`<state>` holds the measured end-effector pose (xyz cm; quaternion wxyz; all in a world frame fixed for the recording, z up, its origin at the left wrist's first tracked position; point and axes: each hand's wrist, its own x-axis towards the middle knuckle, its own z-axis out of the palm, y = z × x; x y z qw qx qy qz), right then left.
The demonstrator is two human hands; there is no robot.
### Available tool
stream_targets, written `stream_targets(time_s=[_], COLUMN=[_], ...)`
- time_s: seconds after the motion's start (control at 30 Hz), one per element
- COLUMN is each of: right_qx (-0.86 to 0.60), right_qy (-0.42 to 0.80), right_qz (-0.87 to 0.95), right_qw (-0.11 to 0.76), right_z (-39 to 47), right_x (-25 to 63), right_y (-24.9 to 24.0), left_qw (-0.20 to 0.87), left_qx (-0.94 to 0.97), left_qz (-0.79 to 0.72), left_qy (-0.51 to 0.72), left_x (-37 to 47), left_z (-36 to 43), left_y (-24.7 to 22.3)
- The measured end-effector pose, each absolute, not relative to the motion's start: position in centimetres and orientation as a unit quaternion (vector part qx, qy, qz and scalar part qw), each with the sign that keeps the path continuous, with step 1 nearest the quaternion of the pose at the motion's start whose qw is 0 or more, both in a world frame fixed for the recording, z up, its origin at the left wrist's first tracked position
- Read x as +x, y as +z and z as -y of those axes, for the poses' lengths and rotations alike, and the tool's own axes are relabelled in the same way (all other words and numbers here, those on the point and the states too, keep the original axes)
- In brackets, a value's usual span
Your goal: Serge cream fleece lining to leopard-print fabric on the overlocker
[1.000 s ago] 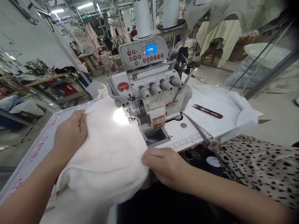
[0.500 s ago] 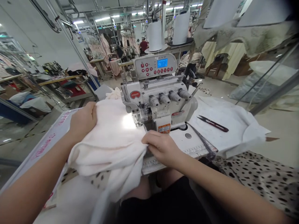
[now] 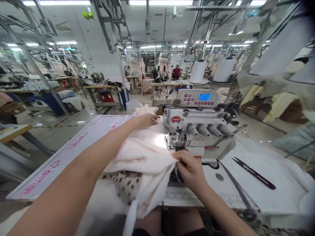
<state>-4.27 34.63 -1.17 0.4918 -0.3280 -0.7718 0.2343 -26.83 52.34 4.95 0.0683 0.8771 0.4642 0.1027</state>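
Note:
White fleecy fabric (image 3: pixel 145 159) lies bunched at the needle area of a sewing machine (image 3: pixel 197 127), lit by a bright lamp spot. My right hand (image 3: pixel 189 165) pinches the fabric's edge just in front of the presser foot. Stretched past the machine's left side, my left hand (image 3: pixel 147 120) rests on the far part of the cloth; its fingers point right, and their grip is unclear. Spotted fabric (image 3: pixel 126 183) shows beneath the white folds.
Black thread snips (image 3: pixel 254 173) lie on white cloth right of the machine. Thread cones (image 3: pixel 198 72) stand behind it. A printed white table cover (image 3: pixel 73 147) extends left. In the background a person in dark red (image 3: pixel 176 72) is among other workstations.
The view has tilted up and turned left. My left hand has moved forward along the cloth, away from its left edge. My right hand still pinches the fabric near the foot.

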Motion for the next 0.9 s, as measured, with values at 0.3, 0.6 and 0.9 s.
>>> stream_targets(time_s=[0.3,0.6,0.9], right_qx=[-0.325,-0.341,-0.447], right_qy=[0.224,0.215,0.463], right_qz=[0.76,0.752,0.587], right_qw=[0.516,0.521,0.49], right_z=[-34.5,-34.1,-27.9], right_x=[-4.6,-4.8,-6.4], right_y=[-1.4,-1.5,-4.1], left_qw=[-0.028,-0.077,-0.124], left_qx=[0.892,0.848,0.81], left_qz=[-0.428,-0.428,-0.461], left_qy=[0.143,0.302,0.341], left_x=[-27.9,-30.0,-33.3], left_z=[-50.0,-43.3,-26.8], left_y=[5.8,8.0,0.8])
